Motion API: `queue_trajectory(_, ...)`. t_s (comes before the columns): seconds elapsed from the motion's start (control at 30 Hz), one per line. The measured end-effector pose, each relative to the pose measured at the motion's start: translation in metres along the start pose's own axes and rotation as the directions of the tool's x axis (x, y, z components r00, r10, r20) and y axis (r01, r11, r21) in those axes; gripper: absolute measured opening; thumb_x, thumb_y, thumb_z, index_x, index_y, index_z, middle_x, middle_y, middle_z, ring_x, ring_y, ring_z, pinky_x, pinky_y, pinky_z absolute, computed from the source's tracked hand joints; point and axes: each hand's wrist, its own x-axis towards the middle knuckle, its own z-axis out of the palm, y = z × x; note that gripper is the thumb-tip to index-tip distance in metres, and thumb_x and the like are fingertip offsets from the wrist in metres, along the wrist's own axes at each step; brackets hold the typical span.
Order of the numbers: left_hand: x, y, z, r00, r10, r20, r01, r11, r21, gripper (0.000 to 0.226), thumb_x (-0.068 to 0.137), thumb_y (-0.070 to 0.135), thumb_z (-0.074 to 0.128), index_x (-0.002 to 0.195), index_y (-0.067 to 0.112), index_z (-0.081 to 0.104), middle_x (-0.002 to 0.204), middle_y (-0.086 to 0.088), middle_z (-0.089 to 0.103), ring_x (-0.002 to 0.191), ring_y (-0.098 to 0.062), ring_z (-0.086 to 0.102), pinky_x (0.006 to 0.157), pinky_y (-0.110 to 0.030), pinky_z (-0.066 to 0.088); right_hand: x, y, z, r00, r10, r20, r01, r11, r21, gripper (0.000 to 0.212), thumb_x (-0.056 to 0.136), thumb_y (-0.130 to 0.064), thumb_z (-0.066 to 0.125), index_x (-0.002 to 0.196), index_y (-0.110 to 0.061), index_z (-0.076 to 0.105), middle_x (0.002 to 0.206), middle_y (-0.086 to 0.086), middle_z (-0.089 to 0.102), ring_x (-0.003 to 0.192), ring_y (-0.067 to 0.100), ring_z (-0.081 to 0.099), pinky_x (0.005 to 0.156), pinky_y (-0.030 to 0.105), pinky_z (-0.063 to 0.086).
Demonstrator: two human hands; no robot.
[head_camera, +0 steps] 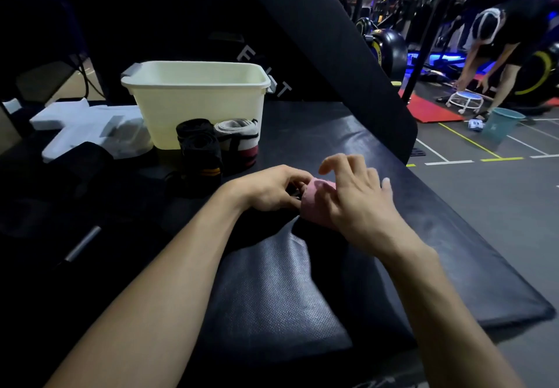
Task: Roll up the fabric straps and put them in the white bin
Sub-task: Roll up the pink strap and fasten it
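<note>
A pink fabric strap (314, 206), rolled into a thick wad, sits between my hands on the black padded bench (378, 157). My left hand (272, 191) pinches its left end. My right hand (357, 197) lies over its right side with the fingers spread and lifted. The white bin (196, 100) stands upright at the back of the bench; its inside is hidden from here. In front of it stand a black rolled strap with orange stripes (201, 154) and a grey, white and maroon rolled strap (239, 139).
White foam pieces (87, 127) lie left of the bin. A metal bar (81, 245) rests at the left. A slanted black pad (348, 54) rises behind the bench. On the floor at right, a person bends near a teal basket (502, 124) and a wheeled stool (467, 100).
</note>
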Motion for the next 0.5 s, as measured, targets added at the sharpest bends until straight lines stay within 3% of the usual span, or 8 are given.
queue_trajectory(0.1,0.0,-0.002,0.0,0.999,-0.026,-0.03,0.025,0.999,-0.041,0.04,0.087,0.008,0.081,0.123,0.014,0.066,0.112,-0.01,0.075,0.102,-0.019,0.069,0.101,-0.044,0.052,0.003,-0.001,0.0,0.994,-0.031,-0.106,0.021,0.995,-0.096,0.014,0.101,-0.035,0.048,0.111,-0.026,0.05,0.111,-0.001,0.047,0.098,0.029,0.048,0.08,0.042,0.037)
queue_trajectory(0.2,0.001,-0.004,-0.001,0.999,-0.02,-0.045,0.018,0.999,-0.036,0.04,0.084,0.013,0.083,0.121,0.018,0.067,0.11,-0.008,0.075,0.109,-0.031,0.069,0.102,-0.049,0.052,0.0,-0.001,-0.002,0.99,-0.052,-0.131,0.031,0.987,-0.158,0.013,0.1,-0.035,0.051,0.111,-0.027,0.053,0.109,0.0,0.054,0.097,0.03,0.054,0.075,0.036,0.029)
queue_trajectory(0.27,0.0,-0.004,-0.001,0.999,-0.015,-0.042,0.014,0.999,-0.037,0.04,0.084,0.015,0.083,0.12,0.019,0.068,0.11,-0.011,0.074,0.109,-0.034,0.068,0.102,-0.051,0.051,-0.004,-0.003,-0.005,0.991,-0.051,-0.124,0.029,0.985,-0.171,0.023,0.098,-0.046,0.05,0.112,-0.028,0.055,0.109,0.0,0.056,0.099,0.03,0.056,0.084,0.039,0.035)
queue_trajectory(0.3,0.0,-0.004,-0.001,0.999,-0.011,-0.039,0.01,0.999,-0.039,0.039,0.084,0.015,0.083,0.12,0.018,0.068,0.111,-0.012,0.074,0.11,-0.035,0.068,0.102,-0.051,0.051,-0.006,-0.003,-0.005,0.994,-0.051,-0.097,0.032,0.981,-0.194,0.033,0.094,-0.056,0.051,0.113,-0.028,0.055,0.11,-0.001,0.056,0.101,0.029,0.057,0.095,0.044,0.039)
queue_trajectory(0.37,0.0,-0.003,-0.001,0.999,-0.001,-0.034,0.0,0.999,-0.038,0.035,0.086,0.014,0.081,0.119,0.017,0.069,0.112,-0.009,0.075,0.111,-0.031,0.069,0.103,-0.05,0.051,-0.009,-0.003,-0.006,0.999,-0.043,-0.008,0.04,0.961,-0.273,0.056,0.083,-0.068,0.06,0.122,-0.029,0.051,0.118,-0.001,0.055,0.108,0.028,0.057,0.113,0.055,0.031)
queue_trajectory(0.5,0.001,-0.003,-0.001,0.999,-0.011,-0.045,0.012,0.999,0.036,0.037,0.09,0.008,0.075,0.125,0.018,0.068,0.113,-0.005,0.075,0.11,-0.024,0.07,0.103,-0.046,0.051,-0.009,0.011,0.004,0.997,0.032,0.071,-0.006,0.942,-0.335,0.086,0.077,-0.068,0.069,0.142,-0.023,0.034,0.134,0.001,0.048,0.124,0.03,0.052,0.119,0.056,0.022)
